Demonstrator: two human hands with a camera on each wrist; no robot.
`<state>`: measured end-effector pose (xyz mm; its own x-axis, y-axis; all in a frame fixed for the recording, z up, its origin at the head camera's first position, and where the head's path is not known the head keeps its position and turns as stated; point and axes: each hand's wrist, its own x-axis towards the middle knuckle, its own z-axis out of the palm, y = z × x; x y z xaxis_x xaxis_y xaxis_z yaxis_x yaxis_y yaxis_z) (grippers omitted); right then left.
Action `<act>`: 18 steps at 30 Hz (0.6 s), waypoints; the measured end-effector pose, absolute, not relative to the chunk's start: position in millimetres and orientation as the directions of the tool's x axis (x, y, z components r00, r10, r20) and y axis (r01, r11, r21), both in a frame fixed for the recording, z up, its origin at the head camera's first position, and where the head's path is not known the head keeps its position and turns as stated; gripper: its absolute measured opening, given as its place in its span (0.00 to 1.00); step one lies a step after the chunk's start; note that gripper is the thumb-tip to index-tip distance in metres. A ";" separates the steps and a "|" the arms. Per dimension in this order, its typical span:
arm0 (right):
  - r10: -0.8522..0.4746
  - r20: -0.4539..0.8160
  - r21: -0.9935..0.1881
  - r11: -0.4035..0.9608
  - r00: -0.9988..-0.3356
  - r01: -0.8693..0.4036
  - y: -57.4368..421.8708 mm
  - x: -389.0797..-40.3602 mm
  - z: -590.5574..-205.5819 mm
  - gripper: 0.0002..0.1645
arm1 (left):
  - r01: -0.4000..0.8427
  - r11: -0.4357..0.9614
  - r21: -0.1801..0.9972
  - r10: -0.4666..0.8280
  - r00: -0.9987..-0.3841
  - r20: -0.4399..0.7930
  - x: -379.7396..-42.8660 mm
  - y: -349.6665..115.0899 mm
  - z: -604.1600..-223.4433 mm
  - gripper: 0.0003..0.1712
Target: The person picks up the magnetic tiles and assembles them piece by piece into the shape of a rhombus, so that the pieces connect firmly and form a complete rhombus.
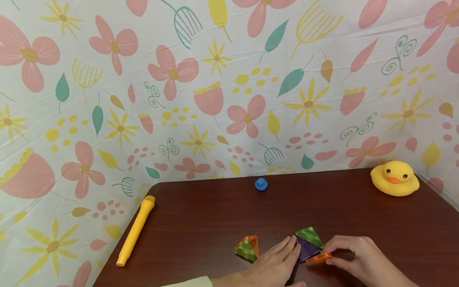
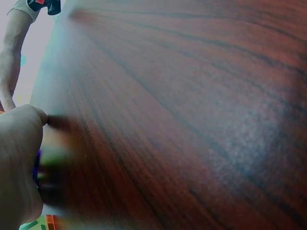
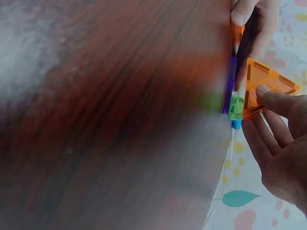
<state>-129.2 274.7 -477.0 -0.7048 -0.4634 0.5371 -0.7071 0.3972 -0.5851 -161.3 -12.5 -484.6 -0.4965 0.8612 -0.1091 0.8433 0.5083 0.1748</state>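
Between thumb and fingers, my right hand (image 1: 362, 255) pinches an orange triangular magnetic tile (image 3: 264, 79), tilted up beside a purple tile (image 1: 307, 250). Adjoining the purple tile on its far side is a green triangular tile (image 1: 310, 236). My left hand (image 1: 270, 263) lies low over the table with its fingers straight, fingertips right at the purple tile's left edge. Left of that hand sits a small pair of tiles, one green (image 1: 246, 250) and one orange (image 1: 253, 241). In the left wrist view, my left hand (image 2: 19, 163) hides most of the tiles.
On the dark wooden table (image 1: 201, 215), a yellow toy microphone (image 1: 136, 231) lies along the left edge. A small blue duck (image 1: 261, 184) stands at the back, and a large yellow duck (image 1: 394, 179) at the back right. Flower-patterned cloth (image 1: 215, 99) hangs behind the table.
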 end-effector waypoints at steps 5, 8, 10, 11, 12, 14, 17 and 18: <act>-0.424 0.584 -0.553 0.416 -0.692 -0.722 266.9 -130.8 -478.4 0.28 | 0.844 0.510 0.165 0.860 -0.499 -0.106 -160.7 -11.7 -484.4 0.45; -0.415 0.580 -0.559 0.423 -0.701 -0.714 264.0 -131.8 -478.9 0.27 | 0.843 0.512 0.166 0.859 -0.500 -0.108 -160.4 -11.5 -484.4 0.45; -0.412 0.573 -0.559 0.435 -0.708 -0.706 262.7 -132.2 -479.2 0.27 | 0.839 0.516 0.171 0.857 -0.503 -0.116 -160.1 -11.3 -484.4 0.45; -0.411 0.571 -0.559 0.440 -0.711 -0.703 262.1 -132.4 -479.5 0.26 | 0.838 0.517 0.172 0.856 -0.504 -0.118 -160.1 -11.2 -484.4 0.45; -0.411 0.567 -0.560 0.443 -0.714 -0.700 261.8 -132.6 -479.7 0.26 | 0.837 0.519 0.175 0.855 -0.504 -0.121 -160.2 -11.2 -484.4 0.45; -0.415 0.564 -0.557 0.447 -0.714 -0.700 260.7 -133.0 -480.3 0.26 | 0.836 0.520 0.177 0.854 -0.505 -0.123 -160.2 -11.1 -484.3 0.45; -0.421 0.558 -0.553 0.454 -0.715 -0.699 259.2 -133.8 -480.7 0.25 | 0.840 0.515 0.172 0.857 -0.503 -0.112 -160.5 -11.4 -484.1 0.45; -0.421 0.554 -0.555 0.456 -0.718 -0.695 258.9 -134.1 -480.7 0.25 | 0.841 0.513 0.170 0.858 -0.502 -0.109 -160.5 -11.5 -484.0 0.45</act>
<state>-134.1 258.9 -480.7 -0.7185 -0.4211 0.5536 -0.6953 0.4565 -0.5552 -160.5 -11.5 -484.0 -0.5016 0.8582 -0.1088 0.8413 0.5132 0.1696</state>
